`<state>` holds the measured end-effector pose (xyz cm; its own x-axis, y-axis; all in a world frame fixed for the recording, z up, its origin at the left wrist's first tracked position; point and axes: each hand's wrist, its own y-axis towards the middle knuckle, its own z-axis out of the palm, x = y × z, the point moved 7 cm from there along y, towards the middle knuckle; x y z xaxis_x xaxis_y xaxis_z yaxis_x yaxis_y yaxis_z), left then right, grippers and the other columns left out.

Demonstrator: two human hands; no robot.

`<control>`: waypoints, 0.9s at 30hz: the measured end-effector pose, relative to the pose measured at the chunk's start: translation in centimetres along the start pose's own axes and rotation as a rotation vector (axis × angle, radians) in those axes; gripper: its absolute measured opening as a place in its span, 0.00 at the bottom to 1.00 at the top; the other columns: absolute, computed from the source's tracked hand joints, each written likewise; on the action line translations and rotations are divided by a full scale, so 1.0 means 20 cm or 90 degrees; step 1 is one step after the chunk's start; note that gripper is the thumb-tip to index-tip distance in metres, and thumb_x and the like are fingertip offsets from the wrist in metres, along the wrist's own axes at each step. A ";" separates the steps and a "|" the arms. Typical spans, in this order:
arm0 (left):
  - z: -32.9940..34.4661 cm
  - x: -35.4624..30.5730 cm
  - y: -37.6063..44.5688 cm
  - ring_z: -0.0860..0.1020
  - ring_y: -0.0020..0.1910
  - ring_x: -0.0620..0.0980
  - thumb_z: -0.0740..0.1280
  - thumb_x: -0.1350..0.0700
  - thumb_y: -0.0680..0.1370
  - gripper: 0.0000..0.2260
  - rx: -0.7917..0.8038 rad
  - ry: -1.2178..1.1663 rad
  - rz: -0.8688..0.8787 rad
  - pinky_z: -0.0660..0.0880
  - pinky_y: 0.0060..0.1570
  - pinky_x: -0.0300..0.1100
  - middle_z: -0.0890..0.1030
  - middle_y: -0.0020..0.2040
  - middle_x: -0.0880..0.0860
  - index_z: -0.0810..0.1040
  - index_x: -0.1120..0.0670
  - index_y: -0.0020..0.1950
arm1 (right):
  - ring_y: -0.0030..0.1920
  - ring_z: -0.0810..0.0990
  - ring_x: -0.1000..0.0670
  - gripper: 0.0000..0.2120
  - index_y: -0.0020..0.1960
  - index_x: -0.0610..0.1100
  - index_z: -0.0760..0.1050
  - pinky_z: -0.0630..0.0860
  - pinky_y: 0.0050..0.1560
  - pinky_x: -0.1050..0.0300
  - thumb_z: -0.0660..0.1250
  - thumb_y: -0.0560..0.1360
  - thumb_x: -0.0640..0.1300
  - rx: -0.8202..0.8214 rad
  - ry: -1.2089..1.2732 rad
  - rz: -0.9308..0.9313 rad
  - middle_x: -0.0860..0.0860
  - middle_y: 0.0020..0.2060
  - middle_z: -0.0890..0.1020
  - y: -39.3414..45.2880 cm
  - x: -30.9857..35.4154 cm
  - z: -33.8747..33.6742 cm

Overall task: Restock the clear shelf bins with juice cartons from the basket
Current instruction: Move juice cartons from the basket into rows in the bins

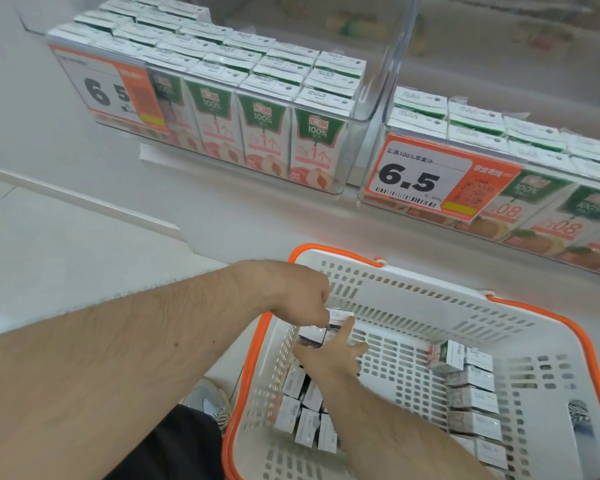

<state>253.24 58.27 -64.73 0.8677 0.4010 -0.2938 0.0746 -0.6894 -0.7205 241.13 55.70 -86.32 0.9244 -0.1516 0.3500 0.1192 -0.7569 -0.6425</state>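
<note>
While both hands reach the basket's (413,299) left wall, the left hand (302,299) pinches a stiff, light carton (314,336) top and the right hand (329,355) spreads open against it.

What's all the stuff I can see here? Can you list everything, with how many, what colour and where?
Left shelf bin: one, clear, upper left, packed with cartons.
Right shelf bin: one, clear, right, partly filled.
Peach cartons: many, white and green, in the left shelf bin.
Orange-picture cartons: several, white and green, in the right shelf bin.
Price tags: two, orange and white, one on each bin front.
Basket: one, white with orange rim, on the floor.
Basket cartons: many, two groups, along its left and right sides.
Left hand: gripping a carton in the basket.
Right hand: reaching the same cartons.
</note>
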 end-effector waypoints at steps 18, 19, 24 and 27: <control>0.05 0.02 -0.02 0.71 0.46 0.49 0.61 0.48 0.80 0.09 0.012 0.007 0.007 0.70 0.48 0.43 0.75 0.52 0.50 0.71 0.53 0.53 | 0.43 0.82 0.49 0.26 0.58 0.42 0.74 0.81 0.42 0.56 0.68 0.69 0.59 0.089 -0.129 0.066 0.47 0.49 0.82 0.10 -0.17 -0.03; 0.07 0.04 -0.01 0.69 0.46 0.50 0.61 0.48 0.79 0.08 0.023 0.017 0.002 0.68 0.47 0.42 0.72 0.50 0.49 0.68 0.51 0.52 | 0.37 0.80 0.50 0.15 0.49 0.43 0.75 0.80 0.38 0.59 0.67 0.71 0.53 0.092 -0.111 0.059 0.49 0.41 0.81 0.08 -0.17 -0.06; 0.07 0.04 0.00 0.67 0.46 0.50 0.61 0.48 0.79 0.08 0.028 0.019 0.002 0.66 0.46 0.43 0.69 0.49 0.49 0.65 0.50 0.51 | 0.20 0.63 0.53 0.16 0.29 0.46 0.63 0.60 0.22 0.65 0.69 0.69 0.45 0.120 -0.068 0.010 0.55 0.15 0.64 -0.06 -0.12 -0.36; 0.05 -0.05 -0.02 0.73 0.50 0.51 0.64 0.47 0.78 0.12 0.011 0.013 0.040 0.71 0.52 0.42 0.73 0.54 0.49 0.70 0.52 0.55 | 0.24 0.66 0.51 0.15 0.32 0.45 0.63 0.64 0.25 0.63 0.70 0.63 0.47 0.141 -0.048 -0.049 0.52 0.23 0.65 -0.18 -0.03 -0.59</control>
<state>251.74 58.81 -64.78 0.8801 0.3447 -0.3265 0.0110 -0.7023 -0.7118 235.89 51.05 -76.19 0.9330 -0.0444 0.3572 0.2594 -0.6051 -0.7527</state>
